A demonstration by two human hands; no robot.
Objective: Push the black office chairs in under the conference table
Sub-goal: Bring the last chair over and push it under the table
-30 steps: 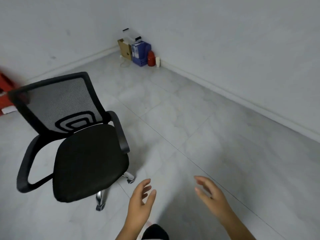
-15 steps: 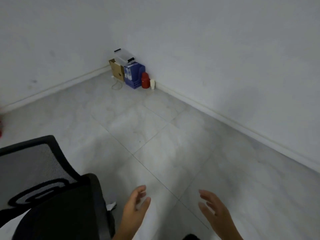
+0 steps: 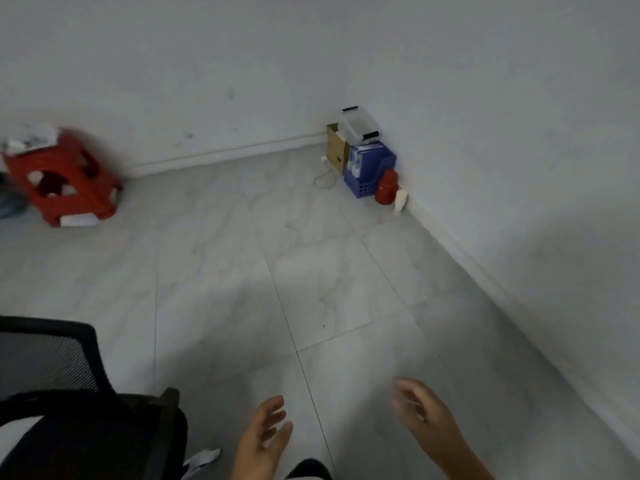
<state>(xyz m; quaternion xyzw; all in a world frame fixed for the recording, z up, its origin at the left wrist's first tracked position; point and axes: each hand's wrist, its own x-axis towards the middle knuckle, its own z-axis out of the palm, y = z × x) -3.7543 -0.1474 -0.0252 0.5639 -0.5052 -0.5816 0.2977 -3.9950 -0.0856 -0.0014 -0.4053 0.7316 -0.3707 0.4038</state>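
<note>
Black office chair point(image 3: 72, 410) sat at 8 o'clock in view, cut off by the frame; mesh backrest on the far side, seat extending toward the camera. Left hand point(image 3: 261, 441) hovered at 6 o'clock beside the armrest, fingers loosely spread, touching nothing. Right hand point(image 3: 427, 419) at 5 o'clock, blurred, fingers apart, empty. Red plastic stool point(image 3: 62, 181) tilted at 10 o'clock; blue file basket point(image 3: 370, 171) in the corner at 1 o'clock.

Both hands empty — left hand point(image 3: 263, 441) beside black chair point(image 3: 79, 410).
</note>
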